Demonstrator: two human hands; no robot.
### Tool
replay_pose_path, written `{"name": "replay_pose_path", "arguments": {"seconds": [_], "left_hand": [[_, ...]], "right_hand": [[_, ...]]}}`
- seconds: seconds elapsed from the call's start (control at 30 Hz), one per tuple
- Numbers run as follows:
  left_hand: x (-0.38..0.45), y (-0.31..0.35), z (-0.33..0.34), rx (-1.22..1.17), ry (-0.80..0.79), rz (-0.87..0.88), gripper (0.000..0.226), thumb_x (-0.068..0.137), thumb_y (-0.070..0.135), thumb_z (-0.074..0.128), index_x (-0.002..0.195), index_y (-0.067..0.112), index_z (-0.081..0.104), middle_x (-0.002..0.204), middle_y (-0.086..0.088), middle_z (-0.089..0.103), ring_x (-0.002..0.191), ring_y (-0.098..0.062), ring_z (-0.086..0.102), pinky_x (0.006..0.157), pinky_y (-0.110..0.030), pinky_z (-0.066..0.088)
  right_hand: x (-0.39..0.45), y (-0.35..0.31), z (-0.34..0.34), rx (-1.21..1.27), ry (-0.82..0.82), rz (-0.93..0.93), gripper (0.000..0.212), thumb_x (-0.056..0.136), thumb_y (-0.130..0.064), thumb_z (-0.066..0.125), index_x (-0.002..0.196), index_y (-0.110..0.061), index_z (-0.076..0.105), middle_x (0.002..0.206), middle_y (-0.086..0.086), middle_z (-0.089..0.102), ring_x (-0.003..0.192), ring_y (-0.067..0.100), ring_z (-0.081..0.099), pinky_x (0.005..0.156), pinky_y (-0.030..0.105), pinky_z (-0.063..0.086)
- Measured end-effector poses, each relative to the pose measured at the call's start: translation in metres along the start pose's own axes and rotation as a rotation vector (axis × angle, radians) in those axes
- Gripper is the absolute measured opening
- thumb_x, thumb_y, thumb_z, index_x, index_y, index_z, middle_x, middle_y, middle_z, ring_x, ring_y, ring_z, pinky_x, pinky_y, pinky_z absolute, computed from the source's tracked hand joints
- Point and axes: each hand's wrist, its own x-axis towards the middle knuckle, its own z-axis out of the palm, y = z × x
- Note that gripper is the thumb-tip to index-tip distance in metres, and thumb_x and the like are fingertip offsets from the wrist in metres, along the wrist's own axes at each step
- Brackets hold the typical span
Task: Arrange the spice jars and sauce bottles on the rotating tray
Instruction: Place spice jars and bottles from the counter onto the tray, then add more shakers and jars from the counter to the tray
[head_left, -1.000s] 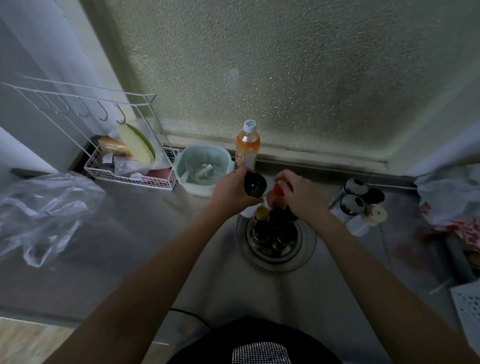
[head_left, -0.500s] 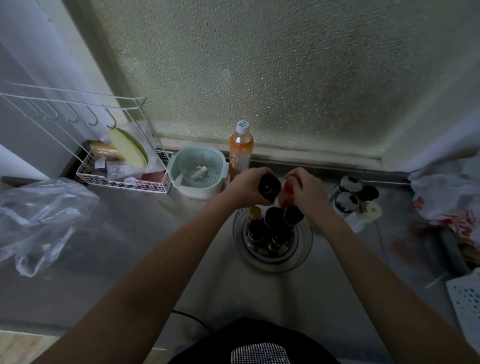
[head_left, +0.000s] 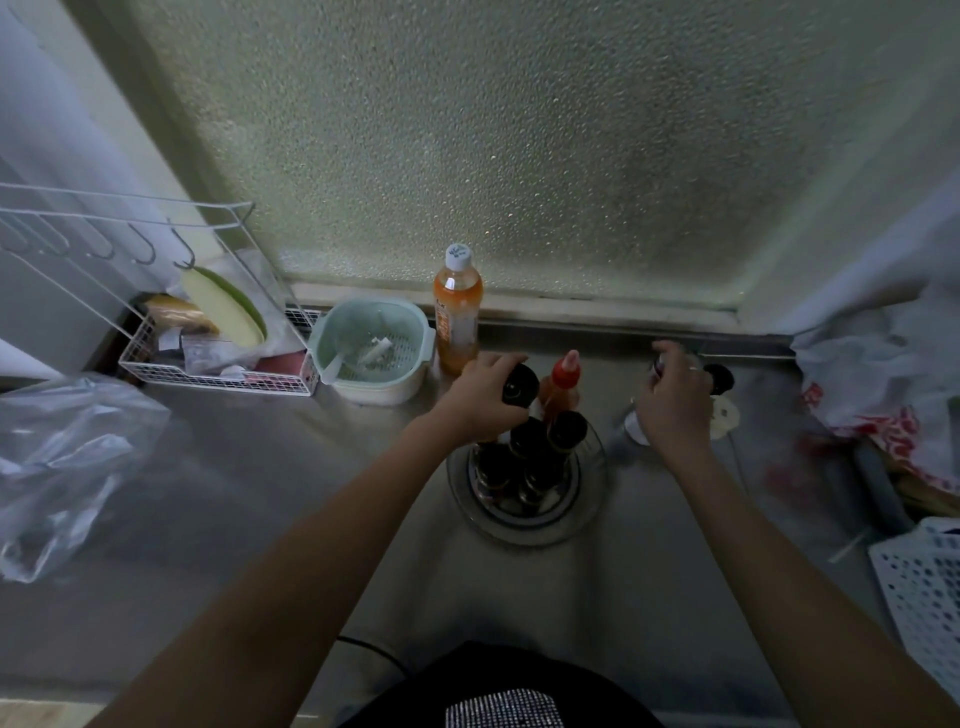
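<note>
The left hand (head_left: 480, 402) grips a black-capped bottle (head_left: 519, 385) over the rotating tray's (head_left: 589, 499) far-left edge. The right hand (head_left: 675, 402) curls around a jar (head_left: 631, 423) right of it; bare counter (head_left: 311, 467) lies left.

bare forearms, ring on right hand (head_left: 675, 400), black top w/ sparkly patch

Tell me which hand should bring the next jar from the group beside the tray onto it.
Right. The right hand is already over the jars beside the tray, probably gripping one, while the left hand holds a dark-capped bottle over the tray.
</note>
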Motion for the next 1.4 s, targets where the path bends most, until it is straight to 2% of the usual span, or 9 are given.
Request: {"name": "replay_pose_path", "arguments": {"seconds": [0.07, 0.2, 0.5, 0.63, 0.8, 0.97, 1.13, 1.2, 1.4], "left_hand": [[-0.001, 0.005, 0.002, -0.008, 0.031, 0.026, 0.076, 0.074, 0.025, 0.064, 0.142, 0.026, 0.028, 0.147, -0.011, 0.032, 0.136, -0.030, 0.026, 0.110, -0.046, 0.029], [-0.002, 0.012, 0.006, -0.033, 0.068, 0.079, 0.076, 0.074, 0.028, 0.063, 0.142, 0.027, 0.028, 0.147, -0.010, 0.034, 0.136, -0.029, 0.025, 0.110, -0.046, 0.028], [-0.017, -0.003, 0.005, -0.259, 0.078, -0.081, 0.077, 0.076, 0.019, 0.061, 0.144, 0.016, 0.026, 0.144, -0.014, 0.038, 0.134, -0.026, 0.035, 0.112, -0.045, 0.032], [-0.026, -0.003, 0.006, -0.501, 0.074, -0.159, 0.074, 0.072, 0.025, 0.052, 0.142, 0.016, 0.032, 0.139, -0.013, 0.045, 0.127, -0.023, 0.043, 0.107, -0.041, 0.037], [-0.034, -0.014, 0.011, -0.628, 0.018, -0.243, 0.061, 0.085, 0.020, 0.054, 0.142, 0.019, 0.031, 0.132, -0.014, 0.047, 0.101, -0.012, 0.049, 0.075, -0.020, 0.040], [-0.040, -0.018, 0.017, -0.574, 0.010, -0.304, 0.079, 0.067, 0.031, 0.052, 0.142, 0.015, 0.033, 0.134, -0.018, 0.047, 0.115, -0.033, 0.052, 0.098, -0.044, 0.046], [-0.042, -0.021, 0.024, -0.535, 0.018, -0.320, 0.057, 0.081, 0.014, 0.052, 0.137, 0.010, 0.040, 0.108, -0.018, 0.057, 0.080, -0.016, 0.053, 0.065, -0.024, 0.044], [-0.041, -0.023, 0.024, -0.527, 0.007, -0.322, 0.056, 0.083, 0.008, 0.050, 0.138, 0.011, 0.039, 0.106, -0.014, 0.054, 0.083, -0.018, 0.052, 0.066, -0.025, 0.044], [-0.044, -0.025, 0.024, -0.535, -0.002, -0.291, 0.055, 0.087, 0.002, 0.048, 0.140, 0.011, 0.036, 0.121, -0.020, 0.054, 0.093, -0.021, 0.053, 0.069, -0.023, 0.046]], "right_hand": [[0.003, 0.016, -0.004, -0.169, -0.086, 0.081, 0.040, 0.086, -0.016, 0.056, 0.125, -0.012, 0.047, 0.130, 0.021, 0.048, 0.115, 0.042, 0.043, 0.089, 0.050, 0.040], [0.000, 0.034, -0.003, -0.360, -0.267, 0.014, 0.048, 0.085, -0.029, 0.060, 0.127, -0.010, 0.046, 0.136, 0.018, 0.041, 0.120, 0.040, 0.038, 0.096, 0.052, 0.037], [-0.002, 0.036, 0.000, -0.564, -0.296, -0.099, 0.054, 0.081, -0.006, 0.060, 0.132, -0.010, 0.040, 0.138, 0.024, 0.036, 0.120, 0.040, 0.034, 0.095, 0.043, 0.036], [0.001, 0.031, -0.012, -0.653, -0.334, -0.093, 0.060, 0.079, -0.020, 0.068, 0.131, -0.014, 0.039, 0.132, 0.022, 0.043, 0.120, 0.037, 0.035, 0.092, 0.041, 0.039], [-0.010, 0.019, -0.034, -0.545, -0.392, -0.090, 0.065, 0.070, -0.033, 0.076, 0.124, -0.016, 0.045, 0.123, 0.021, 0.050, 0.114, 0.037, 0.042, 0.086, 0.038, 0.041], [-0.033, -0.001, -0.062, -0.184, -0.310, -0.161, 0.056, 0.060, -0.029, 0.079, 0.108, -0.020, 0.051, 0.112, 0.014, 0.049, 0.093, 0.033, 0.055, 0.073, 0.034, 0.046], [-0.051, -0.016, -0.064, -0.190, -0.456, -0.247, 0.057, 0.059, -0.026, 0.081, 0.107, -0.019, 0.051, 0.101, 0.005, 0.043, 0.086, 0.022, 0.046, 0.067, 0.030, 0.038], [-0.057, -0.018, -0.055, -0.199, -0.487, -0.263, 0.057, 0.060, -0.025, 0.080, 0.108, -0.020, 0.050, 0.100, 0.003, 0.040, 0.083, 0.019, 0.043, 0.065, 0.028, 0.034], [-0.069, -0.016, -0.027, -0.147, -0.547, -0.234, 0.058, 0.061, -0.025, 0.081, 0.110, -0.019, 0.051, 0.109, 0.006, 0.046, 0.096, 0.025, 0.052, 0.078, 0.035, 0.047]]}}
